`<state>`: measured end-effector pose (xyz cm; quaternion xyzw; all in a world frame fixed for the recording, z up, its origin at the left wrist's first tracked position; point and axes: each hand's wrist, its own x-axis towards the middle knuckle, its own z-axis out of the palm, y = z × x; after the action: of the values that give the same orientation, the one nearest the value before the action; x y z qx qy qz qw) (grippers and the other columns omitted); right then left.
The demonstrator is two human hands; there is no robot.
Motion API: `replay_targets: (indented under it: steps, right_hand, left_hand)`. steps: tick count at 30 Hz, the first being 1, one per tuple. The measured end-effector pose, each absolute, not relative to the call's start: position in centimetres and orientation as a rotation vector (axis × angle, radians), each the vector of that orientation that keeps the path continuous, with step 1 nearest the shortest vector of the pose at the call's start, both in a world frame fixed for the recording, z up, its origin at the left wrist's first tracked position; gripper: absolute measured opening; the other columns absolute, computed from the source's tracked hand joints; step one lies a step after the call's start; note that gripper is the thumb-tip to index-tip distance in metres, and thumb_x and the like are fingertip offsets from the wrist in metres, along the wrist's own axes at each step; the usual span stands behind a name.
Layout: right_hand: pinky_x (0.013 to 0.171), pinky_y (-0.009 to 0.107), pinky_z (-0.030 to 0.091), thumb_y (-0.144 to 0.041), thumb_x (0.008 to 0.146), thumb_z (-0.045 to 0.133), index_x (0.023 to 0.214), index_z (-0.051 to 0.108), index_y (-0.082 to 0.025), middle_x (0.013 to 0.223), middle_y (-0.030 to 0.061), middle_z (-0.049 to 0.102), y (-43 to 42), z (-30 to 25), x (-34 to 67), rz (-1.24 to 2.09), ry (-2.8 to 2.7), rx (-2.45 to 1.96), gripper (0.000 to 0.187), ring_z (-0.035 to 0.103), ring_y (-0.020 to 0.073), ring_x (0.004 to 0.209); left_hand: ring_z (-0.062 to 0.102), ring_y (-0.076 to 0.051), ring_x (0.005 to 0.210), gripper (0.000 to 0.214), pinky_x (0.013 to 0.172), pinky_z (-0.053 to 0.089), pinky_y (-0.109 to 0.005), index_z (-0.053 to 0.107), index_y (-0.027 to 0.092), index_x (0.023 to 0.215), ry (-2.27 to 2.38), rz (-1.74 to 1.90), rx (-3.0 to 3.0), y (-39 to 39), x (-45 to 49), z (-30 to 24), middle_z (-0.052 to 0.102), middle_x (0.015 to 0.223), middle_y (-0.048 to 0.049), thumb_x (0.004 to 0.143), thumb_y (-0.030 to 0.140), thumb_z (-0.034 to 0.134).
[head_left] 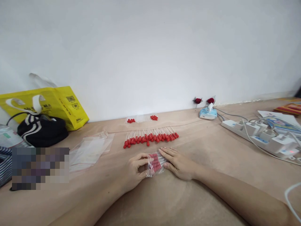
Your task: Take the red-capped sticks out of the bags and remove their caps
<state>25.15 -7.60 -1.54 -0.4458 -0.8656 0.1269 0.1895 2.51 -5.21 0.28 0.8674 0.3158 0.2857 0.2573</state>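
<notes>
A clear plastic bag (155,164) with red-headed sticks inside lies in front of me, their red ends to the left. My left hand (137,168) grips the bag's left end between thumb and fingers. At the other end, my right hand (176,162) rests nearly flat with its fingers stretched out; its thumb and fingers touch the bag's edge. Just beyond my hands, a row of red-tipped sticks (150,138) is spread side by side, red ends toward me. Farther back are two small groups of red pieces (131,121) on or in clear plastic.
Flat clear bags (88,150) lie on the left, near a black striped cloth item (42,130) and a yellow bag (68,106). Toward the right are a tissue pack (208,113), two dark red flowers (198,100), a power strip (258,138) with chargers and cables, and papers (279,117).
</notes>
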Motion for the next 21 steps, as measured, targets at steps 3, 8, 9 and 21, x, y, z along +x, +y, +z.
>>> replay_targets:
  steps: [3,8,9,21]
  right_hand:
    - [0.106,0.042,0.023,-0.039,0.089,0.033,0.135,0.025,-0.016,0.138,0.0099,0.030,-7.6,-1.6,25.0,0.354,-2.403,-1.255,0.053,0.026,0.0204,0.128]
    - [0.105,0.041,0.025,-0.038,0.088,0.035,0.135,0.027,-0.014,0.138,0.0118,0.031,-7.5,-1.4,25.0,0.367,-2.389,-1.277,0.053,0.028,0.0209,0.127]
    - [0.105,0.040,0.025,-0.038,0.088,0.035,0.134,0.028,-0.013,0.138,0.0122,0.031,-7.5,-1.4,25.0,0.370,-2.393,-1.274,0.053,0.028,0.0209,0.127]
    - [0.104,0.043,0.025,-0.038,0.087,0.038,0.134,0.028,-0.015,0.136,0.0125,0.033,-7.4,-1.3,25.1,0.365,-2.380,-1.232,0.054,0.028,0.0215,0.127]
  left_hand:
    - [0.054,-0.019,0.091,0.031,0.084,0.043,-0.032,0.063,0.025,0.101,0.838,0.728,2.407,-5.2,2.5,0.1,0.057,0.101,-0.0059,0.071,0.030,0.063]
    - [0.053,-0.018,0.089,0.025,0.080,0.044,-0.032,0.062,0.020,0.098,0.812,0.757,2.566,-5.7,2.9,0.2,0.055,0.098,-0.0073,0.073,0.023,0.058]
    - [0.053,-0.018,0.088,0.023,0.080,0.044,-0.032,0.061,0.019,0.097,0.806,0.777,2.607,-5.8,3.0,0.2,0.056,0.097,-0.0077,0.076,0.021,0.055]
    - [0.051,-0.017,0.078,0.015,0.070,0.044,-0.030,0.051,0.016,0.091,0.976,0.561,2.690,-5.6,4.1,0.6,0.052,0.092,-0.0060,0.077,0.021,0.047]
